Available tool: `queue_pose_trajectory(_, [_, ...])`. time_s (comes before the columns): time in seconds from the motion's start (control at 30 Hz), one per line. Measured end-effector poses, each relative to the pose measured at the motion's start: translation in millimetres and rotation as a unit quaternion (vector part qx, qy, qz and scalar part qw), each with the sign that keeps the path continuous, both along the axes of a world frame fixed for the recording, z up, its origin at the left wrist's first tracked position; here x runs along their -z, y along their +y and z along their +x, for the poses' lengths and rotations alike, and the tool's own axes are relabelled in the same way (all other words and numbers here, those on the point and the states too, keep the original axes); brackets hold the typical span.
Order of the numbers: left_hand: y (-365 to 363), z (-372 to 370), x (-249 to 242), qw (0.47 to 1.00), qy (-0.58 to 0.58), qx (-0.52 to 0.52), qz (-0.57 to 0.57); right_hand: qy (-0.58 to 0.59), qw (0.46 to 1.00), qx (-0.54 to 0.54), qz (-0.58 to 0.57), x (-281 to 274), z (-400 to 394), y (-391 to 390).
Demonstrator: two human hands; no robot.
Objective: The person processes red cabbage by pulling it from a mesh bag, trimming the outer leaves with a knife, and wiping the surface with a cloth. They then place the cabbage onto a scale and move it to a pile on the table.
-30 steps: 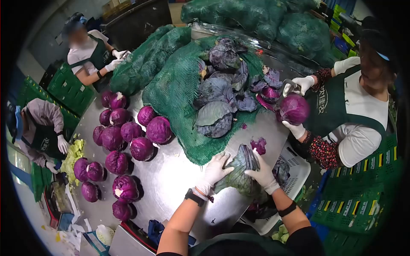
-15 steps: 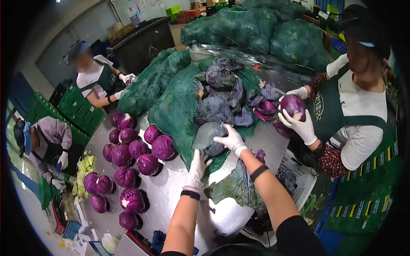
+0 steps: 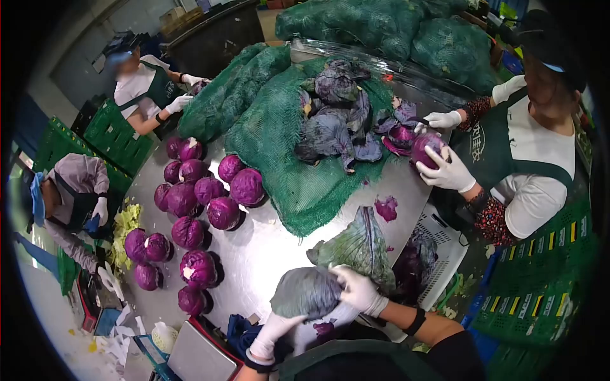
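A red cabbage (image 3: 305,293) with its dull grey-purple outer leaves on is held between my two gloved hands, low over the near edge of the steel table. My left hand (image 3: 276,330) grips it from below left, and my right hand (image 3: 359,289) has its fingers on the right side. Just beyond lies a loose green-purple outer leaf (image 3: 356,247). Farther off, a green mesh bag (image 3: 311,203) is spread on the table with several untrimmed cabbages (image 3: 337,127) on it. Several peeled purple cabbages (image 3: 223,213) stand to the left.
At right, a co-worker holds a purple cabbage (image 3: 426,152). Two other people work at the left. A white crate (image 3: 448,254) with leaves stands below the right table edge. A scale (image 3: 200,355) sits at the near left. Full mesh bags (image 3: 356,28) lie at the back.
Both my hands have drawn the cabbage off the mesh bag toward my body. At right, the co-worker's hands and cabbage have shifted slightly.
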State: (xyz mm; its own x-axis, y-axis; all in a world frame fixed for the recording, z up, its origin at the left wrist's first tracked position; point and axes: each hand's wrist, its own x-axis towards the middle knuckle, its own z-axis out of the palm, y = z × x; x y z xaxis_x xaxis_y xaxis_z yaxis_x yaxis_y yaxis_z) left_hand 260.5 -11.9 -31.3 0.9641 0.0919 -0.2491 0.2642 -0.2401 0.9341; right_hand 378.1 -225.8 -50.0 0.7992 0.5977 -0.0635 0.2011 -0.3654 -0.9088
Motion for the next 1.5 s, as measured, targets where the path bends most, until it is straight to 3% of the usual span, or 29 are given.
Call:
queue_pose_trajectory(0.03, [-7,-16,-15,1.0,-0.008,-0.004,0.026,-0.064,0.995,-0.07,-0.012,19,-14,3])
queue_pose_trajectory(0.07, [-7,-24,-21,0.99,-0.037,0.039,0.126,-0.055,0.995,-0.08,0.012,17,-26,8])
queue_pose_trajectory(0.17, [-22,-28,-30,0.984,-0.088,0.01,0.155,-0.101,0.988,-0.112,0.01,12,-29,30])
queue_pose_trajectory(0.2, [-24,-33,-20,0.973,-0.059,0.019,0.221,-0.106,0.989,-0.1,-0.009,13,-26,41])
queue_pose_trajectory(0.23, [-28,-36,-8,0.985,-0.012,-0.044,0.169,-0.079,0.991,-0.108,-0.02,28,-15,50])
queue_pose_trajectory(0.33, [-34,-34,-5,0.952,-0.059,-0.091,0.286,-0.116,0.99,-0.054,-0.061,42,22,72])
queue_pose_trajectory(0.37, [-36,-43,2,0.942,0.032,-0.103,0.318,-0.133,0.986,-0.07,-0.075,63,28,75])
queue_pose_trajectory(0.43, [-43,-48,4,0.941,-0.026,-0.123,0.314,-0.118,0.992,-0.014,-0.034,89,34,75])
queue_pose_trajectory(0.57, [-54,-52,9,0.929,-0.032,-0.145,0.338,-0.065,0.985,0.031,-0.154,104,35,56])
queue_pose_trajectory(0.7, [-62,-69,16,0.928,-0.066,-0.171,0.324,-0.071,0.974,0.075,-0.202,108,42,29])
queue_pose_trajectory(0.77, [-54,-98,32,0.935,-0.096,-0.216,0.263,-0.065,0.971,0.093,-0.211,100,50,4])
queue_pose_trajectory(0.83, [-40,-133,51,0.935,-0.118,-0.256,0.216,-0.035,0.967,0.031,-0.25,94,56,-32])
queue_pose_trajectory(0.87, [-34,-145,58,0.95,-0.081,-0.28,0.116,-0.026,0.967,0.021,-0.251,95,58,-51])
queue_pose_trajectory(0.9, [-30,-150,51,0.956,-0.046,-0.286,0.048,-0.034,0.974,0.032,-0.22,76,54,-65])
queue_pose_trajectory(0.97, [-28,-132,3,0.969,-0.044,-0.234,0.069,0.046,0.988,0.139,-0.041,34,43,-74])
queue_pose_trajectory(1.03, [-17,-118,5,0.96,-0.049,-0.195,0.193,0.147,0.947,0.22,0.181,-25,21,-64])
queue_pose_trajectory(1.1, [-24,-102,-2,0.944,0.011,-0.175,0.279,0.199,0.966,0.121,0.108,-15,-14,-54])
queue_pose_trajectory(1.13, [-31,-92,-14,0.94,0.04,-0.167,0.293,-0.013,0.999,0.024,0.046,11,-37,-47])
queue_pose_trajectory(1.17, [-37,-87,-12,0.911,0.04,-0.138,0.386,-0.222,0.972,-0.073,-0.023,36,-59,-40])
queue_pose_trajectory(1.23, [-52,-72,-19,0.893,0.07,-0.144,0.422,-0.339,0.937,-0.086,-0.024,16,-90,-23])
queue_pose_trajectory(1.3, [-56,-63,-20,0.891,0.073,-0.141,0.424,-0.208,0.962,-0.107,-0.143,-9,-103,-15])
queue_pose_trajectory(1.43, [-53,-58,-13,0.878,0.067,-0.118,0.46,-0.196,0.949,-0.149,-0.198,33,-90,11])
queue_pose_trajectory(1.5, [-48,-53,-17,0.886,0.081,-0.122,0.44,-0.165,0.95,-0.142,-0.226,28,-82,23])
